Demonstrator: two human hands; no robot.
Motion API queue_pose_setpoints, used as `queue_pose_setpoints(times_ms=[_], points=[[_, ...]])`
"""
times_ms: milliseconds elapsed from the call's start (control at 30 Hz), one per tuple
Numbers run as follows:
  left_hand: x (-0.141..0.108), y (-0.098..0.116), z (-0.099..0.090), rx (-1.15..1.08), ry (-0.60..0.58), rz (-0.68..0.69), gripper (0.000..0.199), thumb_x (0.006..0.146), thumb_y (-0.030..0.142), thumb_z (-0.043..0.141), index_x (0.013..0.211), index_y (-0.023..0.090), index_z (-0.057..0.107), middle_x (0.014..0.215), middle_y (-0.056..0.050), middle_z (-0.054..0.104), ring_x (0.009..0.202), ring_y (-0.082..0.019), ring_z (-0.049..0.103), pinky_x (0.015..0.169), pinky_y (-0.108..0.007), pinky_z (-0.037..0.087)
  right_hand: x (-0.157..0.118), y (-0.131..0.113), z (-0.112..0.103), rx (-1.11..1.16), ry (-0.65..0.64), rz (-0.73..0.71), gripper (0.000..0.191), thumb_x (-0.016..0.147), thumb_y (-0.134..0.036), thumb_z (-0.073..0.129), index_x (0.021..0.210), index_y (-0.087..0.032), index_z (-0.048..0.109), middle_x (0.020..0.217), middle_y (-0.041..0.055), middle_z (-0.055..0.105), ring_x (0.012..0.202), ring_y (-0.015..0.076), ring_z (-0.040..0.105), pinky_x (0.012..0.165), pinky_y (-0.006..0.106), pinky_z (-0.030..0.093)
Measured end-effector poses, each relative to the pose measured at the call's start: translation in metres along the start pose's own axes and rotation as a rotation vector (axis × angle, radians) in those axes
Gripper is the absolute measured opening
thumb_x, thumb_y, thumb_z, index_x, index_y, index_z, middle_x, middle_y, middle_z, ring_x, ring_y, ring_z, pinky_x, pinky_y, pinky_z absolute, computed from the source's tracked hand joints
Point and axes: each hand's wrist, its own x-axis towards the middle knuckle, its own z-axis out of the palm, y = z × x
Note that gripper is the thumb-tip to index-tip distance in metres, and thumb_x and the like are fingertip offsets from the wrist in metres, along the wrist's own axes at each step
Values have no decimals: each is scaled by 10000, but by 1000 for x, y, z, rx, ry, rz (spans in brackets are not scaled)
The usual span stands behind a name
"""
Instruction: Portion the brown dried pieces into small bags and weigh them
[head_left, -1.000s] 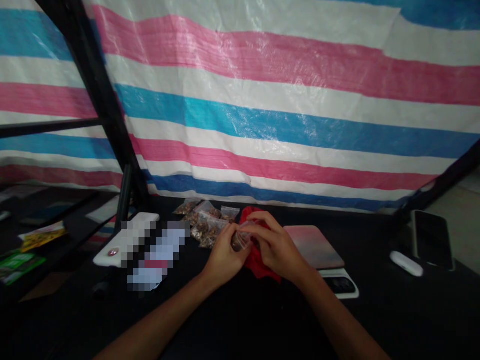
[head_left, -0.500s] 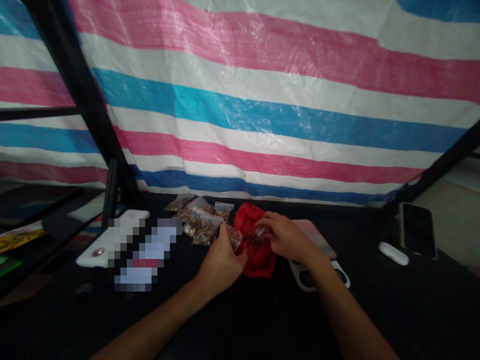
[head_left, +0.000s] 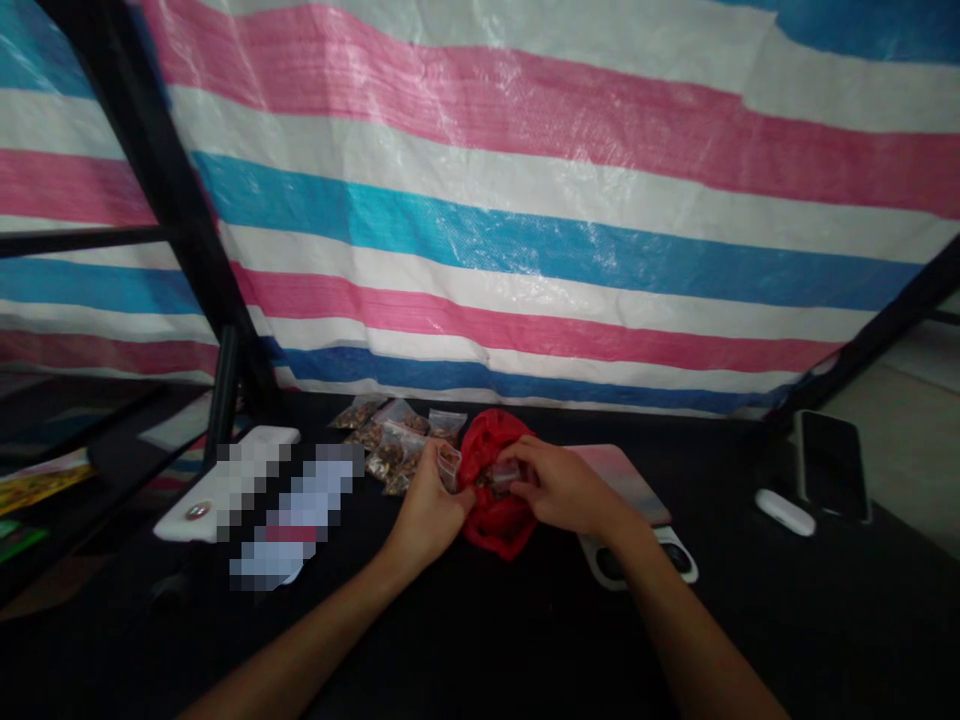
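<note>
A red plastic bag lies crumpled with its mouth open between my hands, dark brown bits inside it. My left hand is closed on a small clear zip bag at the red bag's left edge. Over the red bag's opening, my right hand pinches a small clear plastic piece, perhaps a little cup; its exact kind is unclear. Several filled zip bags with brown contents lie in a pile behind my left hand. Partly under my right forearm sits a pocket scale with a pinkish plate.
On the right of the black table are a phone and a white oval case. A white device and a blurred-out packet lie left. A striped tarp hangs behind, beside a black frame bar.
My left hand has shifted slightly left with the zip bag. My right hand and the clear piece have moved a little left over the red bag, whose mouth has changed shape.
</note>
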Motion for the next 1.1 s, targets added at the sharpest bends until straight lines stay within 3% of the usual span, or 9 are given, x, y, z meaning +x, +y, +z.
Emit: queue_pose_setpoints(times_ms=[233,467,733,900,1100], points=[[3,0,-2,17,22,6,399,583,46,579,929,215,476,811,51,584,739,-142,598,683,-256,487,2,-1,6,-49,44,72,294,837,-123,639,1113,-223,645,1144,50,656,825,167,635,728,276,425],[2,0,-1,43,2,59,368,605,77,614,913,220,471,825,48,559,761,-134,561,716,-250,466,4,-4,11,-42,22,14,352,842,-100,641,1156,-259,658,1180,35,670,1027,203,647,890,292,441],[6,-1,-3,14,28,36,364,645,156,680,949,215,489,844,41,585,775,-152,586,727,-273,481,6,-4,16,16,-4,7,361,825,-98,630,1152,-246,667,1167,51,715,1018,222,661,871,308,454],[6,3,-3,153,117,85,291,657,157,704,883,217,531,783,50,587,750,-154,586,749,-280,477,5,-8,16,24,3,6,411,804,-55,591,1159,-252,656,1200,36,719,1068,218,666,908,310,457],[7,4,-4,155,66,45,257,657,113,676,866,202,557,787,37,629,739,-154,604,722,-270,482,6,-5,19,3,3,27,387,820,-76,590,1153,-264,650,1191,32,727,1055,222,678,883,311,460]])
